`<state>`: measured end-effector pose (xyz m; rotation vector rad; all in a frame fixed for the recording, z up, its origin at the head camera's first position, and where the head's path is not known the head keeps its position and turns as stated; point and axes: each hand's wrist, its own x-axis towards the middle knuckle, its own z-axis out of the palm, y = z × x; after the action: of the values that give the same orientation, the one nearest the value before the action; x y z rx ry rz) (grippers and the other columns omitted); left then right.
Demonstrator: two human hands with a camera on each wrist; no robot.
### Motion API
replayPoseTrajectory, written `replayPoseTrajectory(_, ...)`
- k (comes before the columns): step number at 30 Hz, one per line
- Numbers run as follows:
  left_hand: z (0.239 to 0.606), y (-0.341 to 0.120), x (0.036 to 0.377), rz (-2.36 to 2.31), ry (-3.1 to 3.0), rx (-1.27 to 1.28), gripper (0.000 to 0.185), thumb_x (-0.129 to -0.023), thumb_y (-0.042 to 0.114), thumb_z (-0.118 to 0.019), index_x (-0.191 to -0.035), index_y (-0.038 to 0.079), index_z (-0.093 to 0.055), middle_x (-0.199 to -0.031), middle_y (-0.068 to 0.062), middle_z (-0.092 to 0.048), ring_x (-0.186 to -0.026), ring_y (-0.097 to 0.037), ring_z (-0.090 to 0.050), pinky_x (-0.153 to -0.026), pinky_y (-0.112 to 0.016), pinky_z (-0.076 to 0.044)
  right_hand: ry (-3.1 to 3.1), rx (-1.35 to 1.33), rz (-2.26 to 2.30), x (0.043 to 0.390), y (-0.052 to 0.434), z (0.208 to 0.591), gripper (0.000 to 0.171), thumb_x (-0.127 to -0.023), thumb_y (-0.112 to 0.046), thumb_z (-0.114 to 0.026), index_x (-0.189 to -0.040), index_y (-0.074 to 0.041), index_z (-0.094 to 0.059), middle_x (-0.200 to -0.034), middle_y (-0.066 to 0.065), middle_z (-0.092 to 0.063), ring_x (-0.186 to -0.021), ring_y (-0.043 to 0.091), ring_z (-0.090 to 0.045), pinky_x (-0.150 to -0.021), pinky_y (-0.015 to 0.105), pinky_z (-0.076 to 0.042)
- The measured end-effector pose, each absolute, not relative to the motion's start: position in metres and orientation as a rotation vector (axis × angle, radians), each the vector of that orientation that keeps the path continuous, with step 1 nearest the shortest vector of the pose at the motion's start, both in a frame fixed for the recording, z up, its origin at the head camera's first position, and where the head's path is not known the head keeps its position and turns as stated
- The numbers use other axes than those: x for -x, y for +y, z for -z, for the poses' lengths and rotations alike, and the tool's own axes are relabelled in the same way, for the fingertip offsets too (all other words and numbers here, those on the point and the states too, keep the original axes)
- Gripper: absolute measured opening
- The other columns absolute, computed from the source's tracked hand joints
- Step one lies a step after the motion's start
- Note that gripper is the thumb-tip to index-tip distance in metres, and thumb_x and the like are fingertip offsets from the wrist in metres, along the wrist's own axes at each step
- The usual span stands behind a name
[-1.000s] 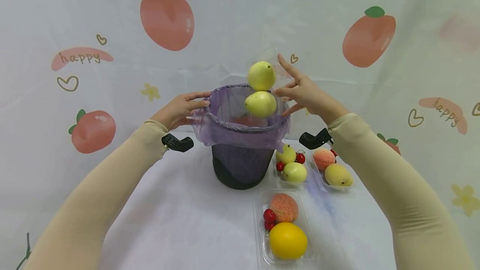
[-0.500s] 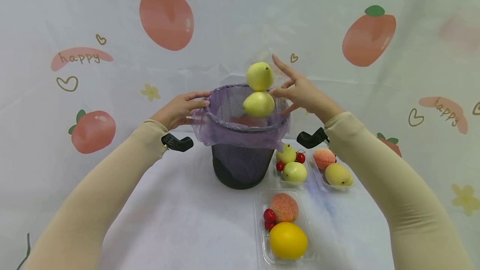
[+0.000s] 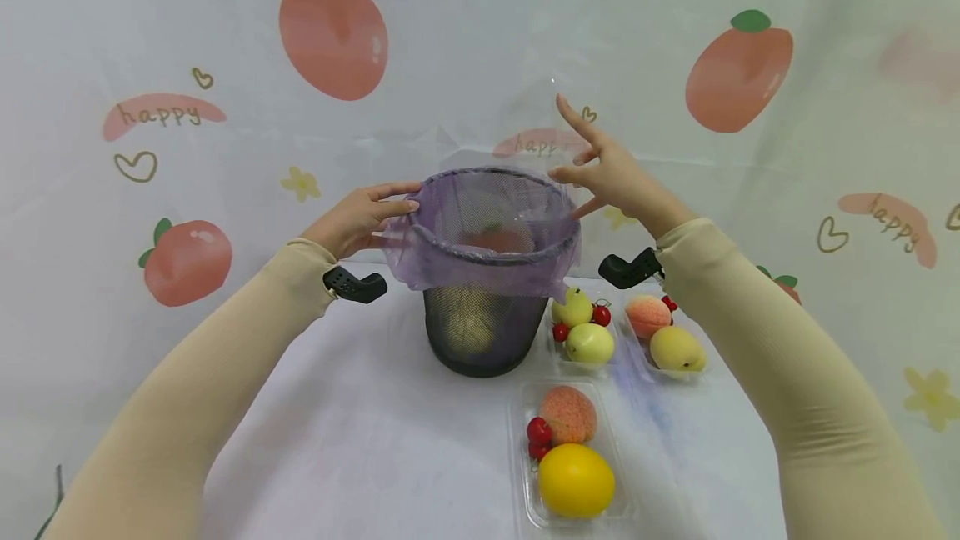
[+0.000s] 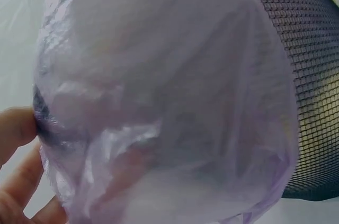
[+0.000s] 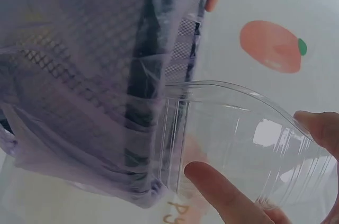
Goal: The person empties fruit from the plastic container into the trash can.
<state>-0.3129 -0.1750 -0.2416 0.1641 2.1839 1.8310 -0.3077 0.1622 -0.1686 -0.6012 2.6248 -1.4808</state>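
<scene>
My left hand grips the left rim of a black mesh wastebasket, lined with a thin purple bin bag folded over the rim. In the left wrist view the bag fills most of the picture, its edge at my fingertips. Over the basket's right side, my right hand holds a clear plastic tray tipped on its side, thumb on one edge and a finger across it. No fruit shows in this tray. Low in the basket, pale yellow fruit shows blurred through the mesh.
Right of the basket stand a clear tray with pears and cherries, and another with a peach and a yellow fruit. Nearer is a tray with an orange-yellow fruit, a peach and cherries. A printed cloth hangs behind.
The two pears have dropped from the right hand's tray into the basket. The right hand moved slightly left, then back right with the tray. The left hand stays put.
</scene>
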Motion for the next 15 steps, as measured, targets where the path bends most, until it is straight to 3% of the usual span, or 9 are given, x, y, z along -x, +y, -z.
replayPoseTrajectory(6, 0.243, -0.175, 0.313, -1.831, 2.176, -0.174, 0.052, -0.098, 0.022, -0.058, -0.147, 0.022, -0.042, -0.147, -0.005, -0.037, -0.132, -0.026, -0.039, -0.099, -0.040, -0.052, 2.581, 0.573, 1.551, 0.305, 0.167, 0.164, 0.085, -0.095, -0.018, -0.062, -0.139, -0.068, -0.010, -0.142, 0.021, -0.021, -0.114, 0.039, -0.046, -0.072, 0.051, -0.060)
replayPoseTrajectory(10, 0.243, -0.174, 0.312, -1.826, 2.181, -0.188, 0.052, -0.098, 0.022, -0.058, -0.148, 0.022, -0.042, -0.148, -0.006, -0.037, -0.133, -0.026, -0.038, -0.099, -0.039, -0.053, 2.504, 0.545, 1.668, 0.303, 0.171, 0.164, 0.085, -0.095, -0.017, -0.062, -0.138, -0.069, -0.011, -0.140, 0.023, -0.021, -0.123, 0.046, -0.042, -0.073, 0.053, -0.060)
replayPoseTrajectory(15, 0.243, -0.174, 0.312, -1.827, 2.184, -0.184, 0.052, -0.098, 0.023, -0.058, -0.147, 0.022, -0.042, -0.148, -0.006, -0.037, -0.133, -0.027, -0.039, -0.098, -0.039, -0.053, 2.354, 0.546, 1.811, 0.302, 0.180, 0.166, 0.084, -0.096, -0.017, -0.060, -0.137, -0.071, -0.011, -0.147, 0.029, -0.020, -0.135, 0.052, -0.030, -0.077, 0.053, -0.059)
